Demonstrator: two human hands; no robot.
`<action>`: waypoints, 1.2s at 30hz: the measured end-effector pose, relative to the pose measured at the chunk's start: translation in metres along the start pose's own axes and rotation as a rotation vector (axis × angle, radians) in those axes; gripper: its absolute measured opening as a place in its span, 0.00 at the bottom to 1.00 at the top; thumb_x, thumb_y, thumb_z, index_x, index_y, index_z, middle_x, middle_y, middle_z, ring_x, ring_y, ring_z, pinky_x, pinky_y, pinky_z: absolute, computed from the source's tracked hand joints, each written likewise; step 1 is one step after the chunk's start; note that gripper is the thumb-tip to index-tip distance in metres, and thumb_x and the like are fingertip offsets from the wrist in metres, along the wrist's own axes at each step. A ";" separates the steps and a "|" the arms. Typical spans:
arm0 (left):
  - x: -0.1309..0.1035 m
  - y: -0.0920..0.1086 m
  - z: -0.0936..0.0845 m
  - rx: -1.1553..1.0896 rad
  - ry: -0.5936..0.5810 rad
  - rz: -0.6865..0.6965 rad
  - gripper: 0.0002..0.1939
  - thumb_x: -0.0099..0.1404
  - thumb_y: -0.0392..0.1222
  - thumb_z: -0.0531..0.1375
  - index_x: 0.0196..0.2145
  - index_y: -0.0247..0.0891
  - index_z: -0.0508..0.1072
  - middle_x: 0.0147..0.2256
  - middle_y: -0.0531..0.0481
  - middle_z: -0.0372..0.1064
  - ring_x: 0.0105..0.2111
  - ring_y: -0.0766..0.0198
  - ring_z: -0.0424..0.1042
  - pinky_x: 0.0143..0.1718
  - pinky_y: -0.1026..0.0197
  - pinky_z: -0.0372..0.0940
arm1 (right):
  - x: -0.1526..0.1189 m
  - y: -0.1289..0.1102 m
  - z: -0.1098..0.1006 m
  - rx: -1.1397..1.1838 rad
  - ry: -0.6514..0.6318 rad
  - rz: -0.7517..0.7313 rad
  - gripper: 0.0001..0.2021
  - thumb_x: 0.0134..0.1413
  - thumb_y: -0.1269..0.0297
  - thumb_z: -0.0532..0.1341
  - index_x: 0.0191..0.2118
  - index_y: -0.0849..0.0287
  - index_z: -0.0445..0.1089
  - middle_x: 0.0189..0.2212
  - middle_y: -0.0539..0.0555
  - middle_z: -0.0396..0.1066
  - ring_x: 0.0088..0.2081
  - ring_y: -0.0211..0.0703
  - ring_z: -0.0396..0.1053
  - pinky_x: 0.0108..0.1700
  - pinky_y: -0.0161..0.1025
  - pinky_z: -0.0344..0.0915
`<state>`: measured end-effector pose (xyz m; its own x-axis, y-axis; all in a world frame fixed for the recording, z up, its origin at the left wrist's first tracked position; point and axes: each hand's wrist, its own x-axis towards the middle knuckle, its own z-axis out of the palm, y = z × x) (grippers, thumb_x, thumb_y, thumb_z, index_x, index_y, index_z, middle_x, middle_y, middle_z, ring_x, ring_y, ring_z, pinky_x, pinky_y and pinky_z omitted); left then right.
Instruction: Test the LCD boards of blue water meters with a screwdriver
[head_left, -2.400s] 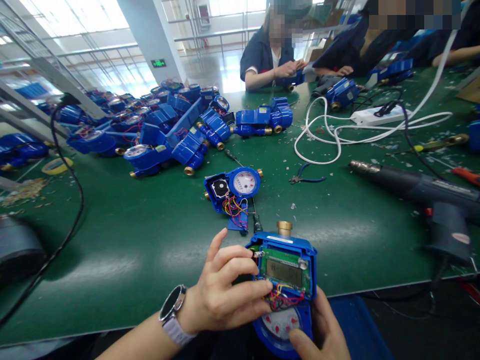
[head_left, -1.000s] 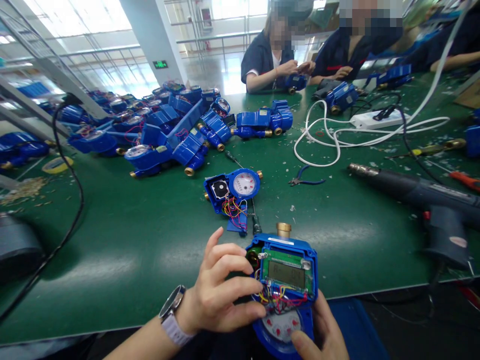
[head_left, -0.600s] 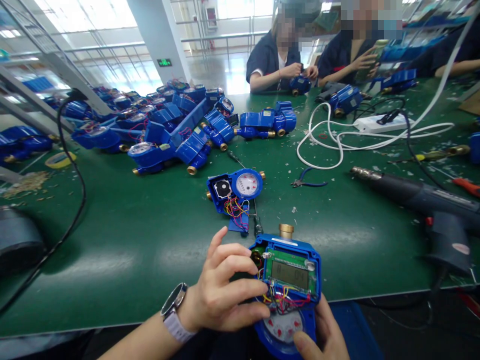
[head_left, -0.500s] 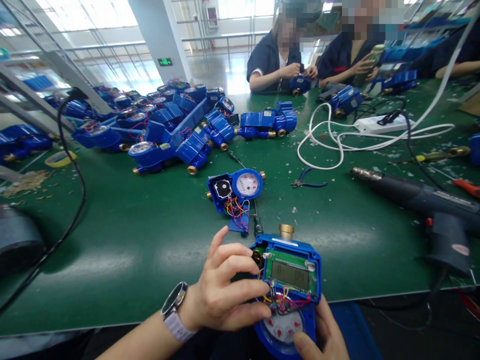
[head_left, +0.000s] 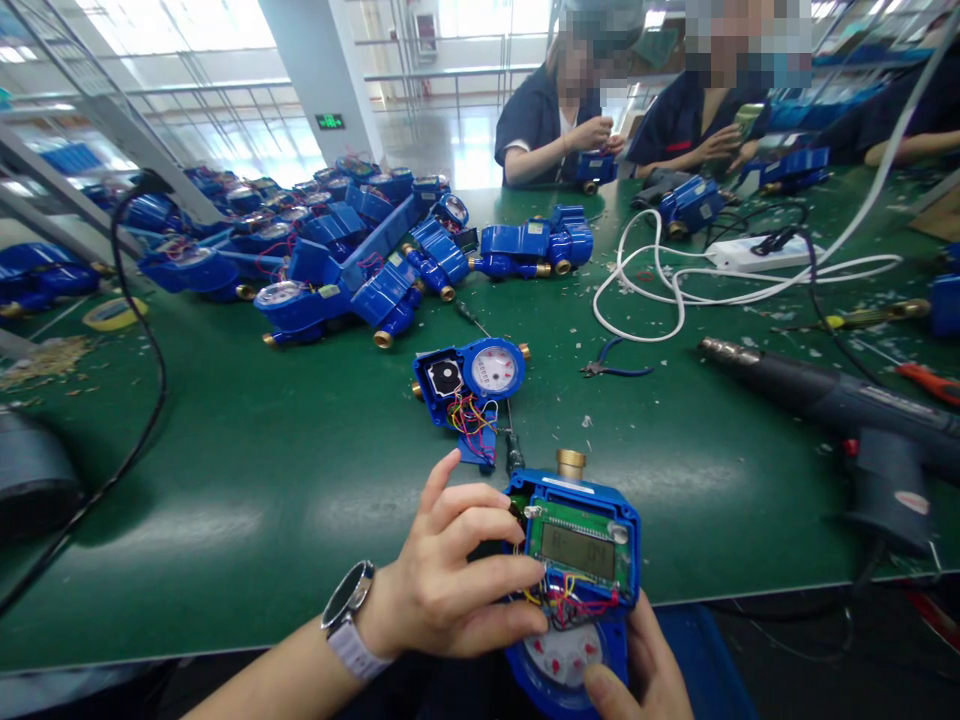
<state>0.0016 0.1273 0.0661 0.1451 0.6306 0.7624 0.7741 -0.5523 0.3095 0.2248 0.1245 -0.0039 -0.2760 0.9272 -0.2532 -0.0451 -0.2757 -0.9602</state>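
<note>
A blue water meter [head_left: 634, 560] with a brass end is held tilted at the table's front edge. Its electronics box lies uncovered, showing a green circuit board with a lit display [head_left: 577, 550] and loose coloured wires [head_left: 581, 597]. My right hand [head_left: 637, 675] grips the meter from the lower right, thumb on the round dial [head_left: 566, 652]. On the left side, my left hand [head_left: 450, 570] has its bent fingers against the board's edge and the wires, little finger raised. Just beyond lies a second opened meter [head_left: 495, 370] with wires and a blue cover hanging out.
A screwdriver [head_left: 514, 452] lies by the second meter. Cutting pliers [head_left: 616, 370], a heat gun [head_left: 817, 390] and a white power strip [head_left: 761, 252] with its cord occupy the right. Many blue meters [head_left: 337, 235] pile up at back left. Co-workers sit across the table.
The held meter and both hands have barely moved, with my left fingers shifting slightly over the wires. Across the table, a co-worker's hand has risen a little above a meter.
</note>
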 end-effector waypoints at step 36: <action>0.000 0.002 -0.002 0.035 -0.041 0.045 0.10 0.69 0.50 0.59 0.38 0.44 0.78 0.35 0.53 0.71 0.45 0.61 0.69 0.70 0.44 0.44 | 0.003 -0.008 0.000 -0.012 -0.016 0.021 0.39 0.51 0.43 0.69 0.62 0.61 0.63 0.54 0.63 0.70 0.55 0.59 0.70 0.51 0.42 0.72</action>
<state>0.0016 0.1247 0.0677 0.2046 0.6278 0.7510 0.7870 -0.5617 0.2552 0.2239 0.1298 0.0030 -0.2919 0.9172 -0.2712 -0.0276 -0.2915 -0.9562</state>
